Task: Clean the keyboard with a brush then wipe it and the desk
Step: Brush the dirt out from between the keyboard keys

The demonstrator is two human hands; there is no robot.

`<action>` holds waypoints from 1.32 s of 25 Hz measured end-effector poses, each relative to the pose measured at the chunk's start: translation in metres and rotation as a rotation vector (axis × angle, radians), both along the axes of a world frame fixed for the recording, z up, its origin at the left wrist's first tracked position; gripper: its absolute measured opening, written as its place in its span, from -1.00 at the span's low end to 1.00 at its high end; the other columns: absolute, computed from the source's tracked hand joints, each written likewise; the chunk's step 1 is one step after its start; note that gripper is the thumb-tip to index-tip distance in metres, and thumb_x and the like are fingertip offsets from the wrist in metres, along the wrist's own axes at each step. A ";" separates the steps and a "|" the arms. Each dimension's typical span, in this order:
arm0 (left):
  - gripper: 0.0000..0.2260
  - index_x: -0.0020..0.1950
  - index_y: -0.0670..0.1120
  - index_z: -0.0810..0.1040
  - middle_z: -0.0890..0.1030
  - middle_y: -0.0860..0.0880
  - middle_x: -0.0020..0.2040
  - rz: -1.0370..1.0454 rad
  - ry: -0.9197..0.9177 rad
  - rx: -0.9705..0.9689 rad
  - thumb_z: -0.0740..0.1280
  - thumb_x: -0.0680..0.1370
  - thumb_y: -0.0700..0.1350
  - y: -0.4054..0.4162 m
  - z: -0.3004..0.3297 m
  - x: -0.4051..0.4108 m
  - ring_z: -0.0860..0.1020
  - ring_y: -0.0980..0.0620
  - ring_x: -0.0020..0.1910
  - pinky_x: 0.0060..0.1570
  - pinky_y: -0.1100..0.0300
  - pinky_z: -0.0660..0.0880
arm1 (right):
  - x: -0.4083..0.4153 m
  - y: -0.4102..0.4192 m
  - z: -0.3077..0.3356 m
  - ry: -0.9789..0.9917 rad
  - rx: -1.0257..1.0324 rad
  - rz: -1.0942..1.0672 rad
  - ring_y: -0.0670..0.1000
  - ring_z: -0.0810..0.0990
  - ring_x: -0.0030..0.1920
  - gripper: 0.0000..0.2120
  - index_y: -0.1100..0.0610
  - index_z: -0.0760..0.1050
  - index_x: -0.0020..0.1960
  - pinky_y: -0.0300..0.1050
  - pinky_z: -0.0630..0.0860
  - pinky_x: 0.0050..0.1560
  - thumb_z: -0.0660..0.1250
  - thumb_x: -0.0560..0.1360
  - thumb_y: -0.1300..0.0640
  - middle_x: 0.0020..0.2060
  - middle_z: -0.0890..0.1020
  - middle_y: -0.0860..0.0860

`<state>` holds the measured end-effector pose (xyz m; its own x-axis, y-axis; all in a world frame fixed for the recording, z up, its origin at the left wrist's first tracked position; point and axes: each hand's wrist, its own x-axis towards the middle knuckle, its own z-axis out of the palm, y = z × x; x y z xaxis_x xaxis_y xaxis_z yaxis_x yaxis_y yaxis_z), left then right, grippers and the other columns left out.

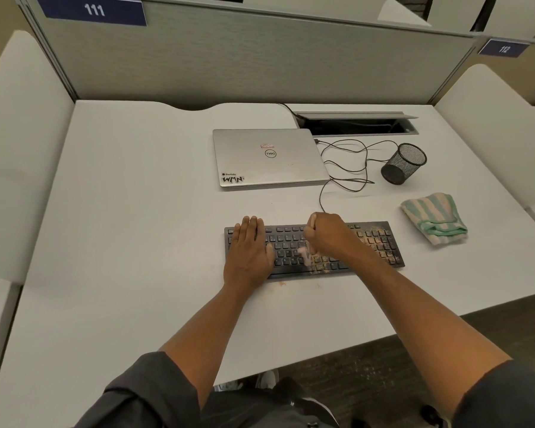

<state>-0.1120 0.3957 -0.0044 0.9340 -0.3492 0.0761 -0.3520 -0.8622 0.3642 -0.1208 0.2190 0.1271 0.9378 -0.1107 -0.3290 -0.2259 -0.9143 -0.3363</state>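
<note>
A black keyboard (pixel 380 242) lies on the white desk (pixel 136 211), its right half speckled with tan crumbs. My left hand (pixel 250 245) rests flat on the keyboard's left end, fingers together, pressing it down. My right hand (pixel 328 233) is closed in a fist over the middle keys, holding a small pink brush (pixel 305 254) whose blurred end touches the keys. A folded green-and-white striped cloth (pixel 433 217) lies on the desk to the right of the keyboard.
A closed silver laptop (pixel 269 157) sits behind the keyboard. A black mesh pen cup (pixel 403 163) stands at the right, with a tangled black cable (pixel 346 168) beside it. An open cable hatch (pixel 355 125) is at the back. Faint orange smudges (pixel 281 284) mark the desk.
</note>
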 end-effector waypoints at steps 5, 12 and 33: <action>-0.32 0.62 -0.25 0.17 0.23 -0.24 0.60 0.004 -0.010 0.000 -0.13 0.58 0.09 -0.001 0.001 0.000 0.11 -0.17 0.62 0.61 -0.02 -0.12 | -0.002 -0.005 0.006 -0.029 0.054 -0.050 -0.01 0.63 -0.30 -0.82 0.19 0.51 -0.20 -0.07 0.60 -0.14 0.21 0.53 0.20 -0.36 0.67 0.05; -0.31 0.62 -0.25 0.16 0.21 -0.24 0.61 0.005 -0.004 0.003 -0.15 0.57 0.09 -0.001 0.001 0.000 0.10 -0.17 0.62 0.61 -0.03 -0.13 | -0.008 -0.007 -0.001 0.060 0.018 0.006 0.11 0.67 -0.11 -0.80 0.26 0.55 -0.09 0.07 0.59 0.01 0.21 0.54 0.17 -0.25 0.69 0.13; -0.38 0.63 -0.23 0.11 0.18 -0.23 0.62 -0.003 0.026 0.012 -0.04 0.62 0.05 -0.001 0.001 0.000 0.06 -0.16 0.63 0.60 -0.01 -0.17 | -0.011 0.026 0.002 -0.115 0.117 -0.045 0.01 0.66 -0.27 -0.67 0.21 0.53 -0.18 -0.02 0.61 -0.09 0.09 0.63 0.14 -0.31 0.69 0.09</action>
